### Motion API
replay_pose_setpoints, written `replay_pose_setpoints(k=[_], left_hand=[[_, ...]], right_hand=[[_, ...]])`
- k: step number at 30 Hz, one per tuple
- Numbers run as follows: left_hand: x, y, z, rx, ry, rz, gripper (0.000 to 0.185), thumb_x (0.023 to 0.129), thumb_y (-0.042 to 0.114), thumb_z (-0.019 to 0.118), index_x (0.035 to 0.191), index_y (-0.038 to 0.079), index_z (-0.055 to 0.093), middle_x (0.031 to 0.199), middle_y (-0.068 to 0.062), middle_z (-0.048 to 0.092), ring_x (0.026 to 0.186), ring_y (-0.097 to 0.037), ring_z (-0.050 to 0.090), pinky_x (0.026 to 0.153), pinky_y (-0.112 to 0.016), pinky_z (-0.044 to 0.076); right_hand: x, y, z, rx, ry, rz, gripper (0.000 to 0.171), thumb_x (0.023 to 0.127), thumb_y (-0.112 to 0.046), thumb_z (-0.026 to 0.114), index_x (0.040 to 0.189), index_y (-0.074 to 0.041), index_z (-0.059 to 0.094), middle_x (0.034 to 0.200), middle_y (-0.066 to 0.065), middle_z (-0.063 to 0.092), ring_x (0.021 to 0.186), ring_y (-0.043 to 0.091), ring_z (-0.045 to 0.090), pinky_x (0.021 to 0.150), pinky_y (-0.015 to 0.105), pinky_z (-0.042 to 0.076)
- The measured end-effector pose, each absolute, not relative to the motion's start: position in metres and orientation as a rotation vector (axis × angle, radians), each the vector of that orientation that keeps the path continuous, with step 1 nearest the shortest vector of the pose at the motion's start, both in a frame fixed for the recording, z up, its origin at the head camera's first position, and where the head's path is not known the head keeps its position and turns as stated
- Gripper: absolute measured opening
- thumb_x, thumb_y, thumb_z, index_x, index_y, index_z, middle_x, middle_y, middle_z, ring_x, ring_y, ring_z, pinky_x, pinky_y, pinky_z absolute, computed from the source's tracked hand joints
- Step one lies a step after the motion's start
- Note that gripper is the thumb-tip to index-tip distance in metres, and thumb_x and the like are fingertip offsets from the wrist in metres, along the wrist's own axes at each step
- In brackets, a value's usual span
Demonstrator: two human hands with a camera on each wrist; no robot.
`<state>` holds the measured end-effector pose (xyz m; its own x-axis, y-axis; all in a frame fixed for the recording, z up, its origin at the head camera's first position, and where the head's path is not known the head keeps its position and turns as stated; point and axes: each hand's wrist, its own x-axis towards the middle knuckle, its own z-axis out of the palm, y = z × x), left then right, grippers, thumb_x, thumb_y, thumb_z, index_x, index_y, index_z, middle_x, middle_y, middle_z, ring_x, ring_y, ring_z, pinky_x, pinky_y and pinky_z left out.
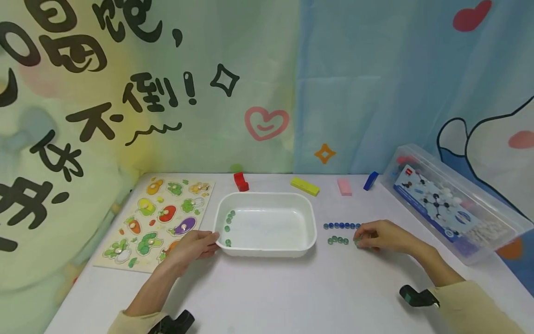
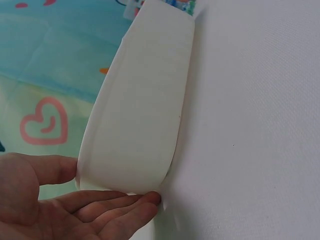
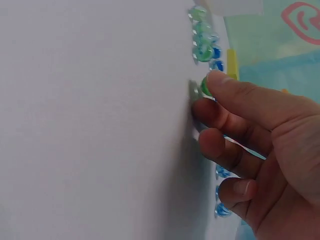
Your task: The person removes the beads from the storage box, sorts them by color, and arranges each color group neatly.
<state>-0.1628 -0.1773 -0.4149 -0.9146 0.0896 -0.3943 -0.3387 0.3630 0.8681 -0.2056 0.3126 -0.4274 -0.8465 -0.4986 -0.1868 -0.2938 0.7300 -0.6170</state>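
A white basin stands in the middle of the table with a few green marbles along its left inner side. My left hand holds its front left corner. In the left wrist view the thumb lies against the rim and the fingers lie under the wall of the basin. To the right of the basin lie a row of blue marbles and a shorter row of green marbles. My right hand pinches one green marble on the table between thumb and forefinger.
A wooden vegetable puzzle board lies left of the basin. Along the back edge sit a red block, a yellow block, a pink block and a blue block. A clear lidded box stands at the right.
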Motion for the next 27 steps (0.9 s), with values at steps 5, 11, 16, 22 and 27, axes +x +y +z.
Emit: replay_pose_setpoints(k=[5,11,16,22,27], left_hand=[[-0.162,-0.179,-0.414,-0.211,2.255,1.573,0.042,0.100,0.022,0.052,0.128,-0.008,0.057,0.128,-0.022,0.063,0.120,-0.032,0.061,0.098,-0.038,0.055],[-0.163,-0.178,-0.415,-0.212,2.253,1.576,0.041,0.100,0.022,0.052,0.127,-0.009,0.057,0.127,-0.022,0.063,0.120,-0.032,0.061,0.097,-0.038,0.055],[-0.163,-0.179,-0.415,-0.215,2.265,1.569,0.041,0.100,0.021,0.052,0.127,-0.009,0.057,0.126,-0.022,0.064,0.119,-0.031,0.062,0.097,-0.037,0.055],[-0.163,-0.179,-0.415,-0.221,2.267,1.563,0.041,0.100,0.022,0.052,0.128,-0.008,0.057,0.126,-0.022,0.064,0.118,-0.031,0.062,0.096,-0.037,0.055],[-0.163,-0.178,-0.415,-0.218,2.265,1.569,0.041,0.100,0.022,0.053,0.127,-0.008,0.057,0.126,-0.021,0.064,0.118,-0.031,0.063,0.096,-0.037,0.055]], right_hand=[[-0.205,0.306,-0.432,-0.628,2.632,-0.844,0.017,0.090,-0.024,0.068,0.100,-0.011,0.069,0.060,-0.007,0.054,0.053,0.003,0.048,0.053,0.019,0.041],[-0.205,0.301,-0.436,-0.588,2.661,-0.813,0.017,0.089,-0.023,0.069,0.100,-0.010,0.070,0.060,-0.007,0.053,0.053,0.004,0.048,0.052,0.019,0.041],[-0.203,0.298,-0.438,-0.569,2.673,-0.817,0.019,0.089,-0.024,0.069,0.101,-0.010,0.070,0.065,-0.007,0.054,0.056,0.004,0.048,0.050,0.019,0.042],[-0.202,0.296,-0.438,-0.538,2.695,-0.810,0.021,0.089,-0.025,0.069,0.103,-0.010,0.070,0.065,-0.007,0.053,0.057,0.004,0.047,0.050,0.019,0.041],[-0.201,0.298,-0.437,-0.524,2.707,-0.797,0.023,0.090,-0.028,0.067,0.107,-0.012,0.070,0.068,-0.007,0.054,0.058,0.005,0.048,0.052,0.019,0.042]])
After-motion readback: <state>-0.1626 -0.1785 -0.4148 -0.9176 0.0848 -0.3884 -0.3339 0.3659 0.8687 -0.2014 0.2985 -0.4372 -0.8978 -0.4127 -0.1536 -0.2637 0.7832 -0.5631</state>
